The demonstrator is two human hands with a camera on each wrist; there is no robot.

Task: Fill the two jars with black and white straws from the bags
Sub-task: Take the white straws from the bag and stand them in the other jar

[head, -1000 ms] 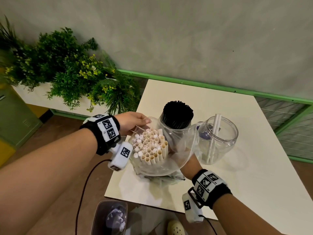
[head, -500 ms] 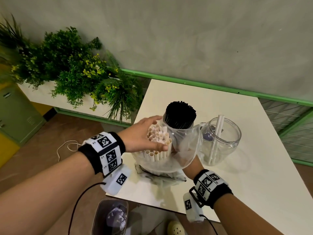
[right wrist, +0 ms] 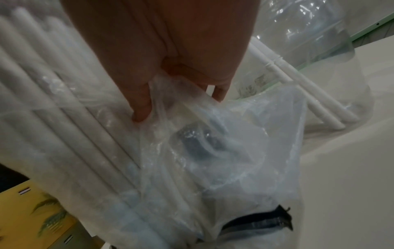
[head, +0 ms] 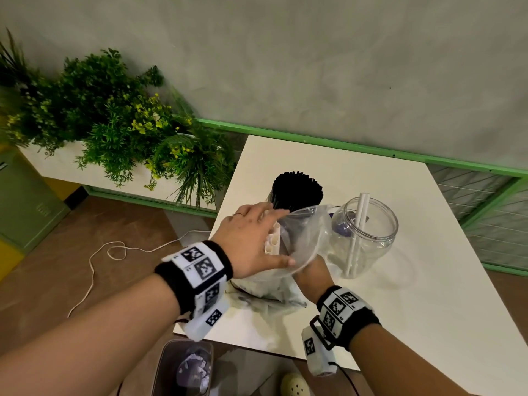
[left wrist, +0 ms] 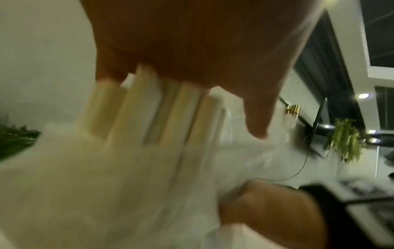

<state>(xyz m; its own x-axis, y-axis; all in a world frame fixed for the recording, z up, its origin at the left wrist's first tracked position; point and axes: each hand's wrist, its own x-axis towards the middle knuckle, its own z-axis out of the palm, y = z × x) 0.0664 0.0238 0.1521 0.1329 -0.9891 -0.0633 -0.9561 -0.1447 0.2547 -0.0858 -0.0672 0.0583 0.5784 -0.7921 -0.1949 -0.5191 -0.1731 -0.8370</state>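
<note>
A clear plastic bag [head: 308,232] of white straws [head: 271,242] stands upright at the table's near left. My left hand [head: 257,238] lies over the straw tops inside the bag mouth, fingers spread and fairly straight; the left wrist view shows the straws [left wrist: 170,114] ending under my palm [left wrist: 192,50]. My right hand [head: 313,274] pinches the bag's side lower down, its fingers [right wrist: 140,107] bunching the film [right wrist: 213,143]. Behind the bag stands a jar packed with black straws [head: 297,190]. To the right, a clear jar [head: 368,238] holds a couple of white straws [head: 360,221].
A crumpled empty bag [head: 271,298] lies on the white table [head: 400,295] under the held bag. A planter of greenery [head: 114,124] stands left of the table, a bin [head: 185,367] below its near edge, a cord [head: 114,252] on the floor.
My left hand went from the bag's left rim to over the straw tops and now covers most of them. My right hand kept its hold on the bag.
</note>
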